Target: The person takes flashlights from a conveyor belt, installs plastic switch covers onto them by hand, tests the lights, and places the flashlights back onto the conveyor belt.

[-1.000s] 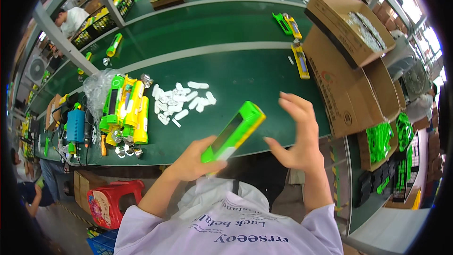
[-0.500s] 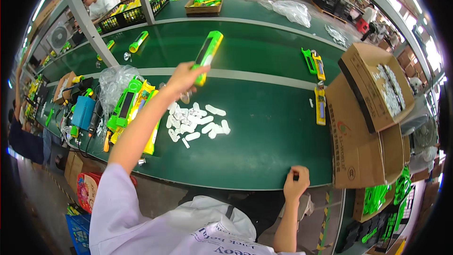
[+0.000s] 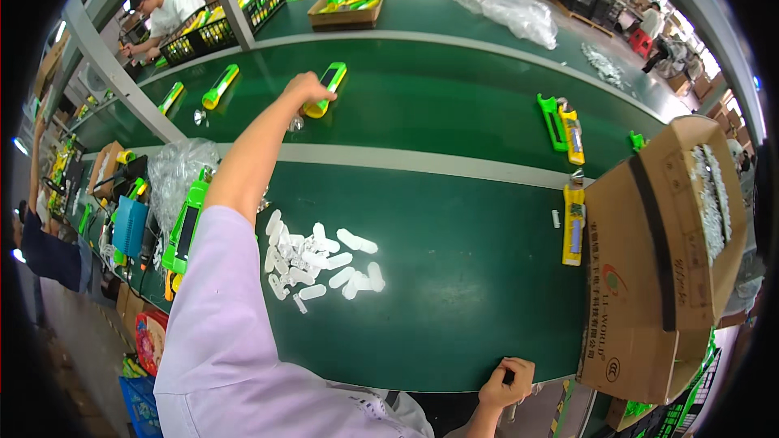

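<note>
Across the far belt reaches my left hand [image 3: 307,91], its fingers closed at the side of a green and yellow flashlight [image 3: 331,81] with a dark panel. The flashlight lies on or just above the belt's surface; a shiny reflector cup [image 3: 296,123] sits beside it, below my wrist. My right hand [image 3: 507,384] rests at the near table edge, fingers curled in a loose fist with nothing visible inside. Between my arms, a pile of white translucent oblong plastic pieces [image 3: 312,259] is spread on the green table [image 3: 454,300]. My left sleeve hides part of the green housings [image 3: 185,231].
A large cardboard box [image 3: 637,276] stands at the right. Near it lie an opened yellow housing [image 3: 574,227] and a green shell [image 3: 553,122]. Two more flashlights [image 3: 221,87] are on the far belt at left. A metal post [image 3: 122,65] and blue device [image 3: 130,225] stand left.
My left hand has carried the flashlight forward and slightly left, lowering it to the far belt. My right hand stays curled at the table edge. The whole view has shifted.
</note>
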A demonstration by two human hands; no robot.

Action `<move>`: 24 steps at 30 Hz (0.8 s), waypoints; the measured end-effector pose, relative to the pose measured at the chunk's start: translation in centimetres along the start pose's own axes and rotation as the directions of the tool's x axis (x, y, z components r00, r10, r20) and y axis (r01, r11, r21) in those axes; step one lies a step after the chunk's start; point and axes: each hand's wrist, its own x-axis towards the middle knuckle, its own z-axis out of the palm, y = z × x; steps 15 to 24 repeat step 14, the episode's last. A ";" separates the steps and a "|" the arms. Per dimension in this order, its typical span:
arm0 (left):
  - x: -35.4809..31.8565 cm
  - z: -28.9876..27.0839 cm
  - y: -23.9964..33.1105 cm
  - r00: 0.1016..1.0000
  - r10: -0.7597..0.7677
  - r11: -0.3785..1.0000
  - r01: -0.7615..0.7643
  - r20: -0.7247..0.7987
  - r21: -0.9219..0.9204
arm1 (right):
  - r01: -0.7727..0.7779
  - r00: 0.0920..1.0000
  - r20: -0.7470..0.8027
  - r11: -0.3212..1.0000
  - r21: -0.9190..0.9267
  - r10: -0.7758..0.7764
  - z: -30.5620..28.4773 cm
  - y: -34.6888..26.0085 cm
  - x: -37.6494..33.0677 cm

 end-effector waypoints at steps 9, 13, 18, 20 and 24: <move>0.8 -1.1 1.9 0.971 -0.107 0.992 0.089 0.212 0.092 | -0.086 0.996 0.002 0.996 -0.026 0.086 0.5 0.0 -0.2; 0.7 -0.7 1.3 0.981 -0.099 0.989 0.078 0.169 0.126 | -0.078 0.997 0.001 0.997 -0.027 0.078 0.3 0.2 -0.4; 0.6 -0.8 1.4 0.982 -0.102 0.981 0.073 0.156 0.182 | -0.074 0.997 -0.001 0.997 -0.026 0.074 0.3 0.1 -0.4; 0.6 -0.8 1.4 0.982 -0.102 0.981 0.073 0.156 0.182 | -0.074 0.997 -0.001 0.997 -0.026 0.074 0.3 0.1 -0.4; 0.6 -0.8 1.4 0.982 -0.102 0.981 0.073 0.156 0.182 | -0.074 0.997 -0.001 0.997 -0.026 0.074 0.3 0.1 -0.4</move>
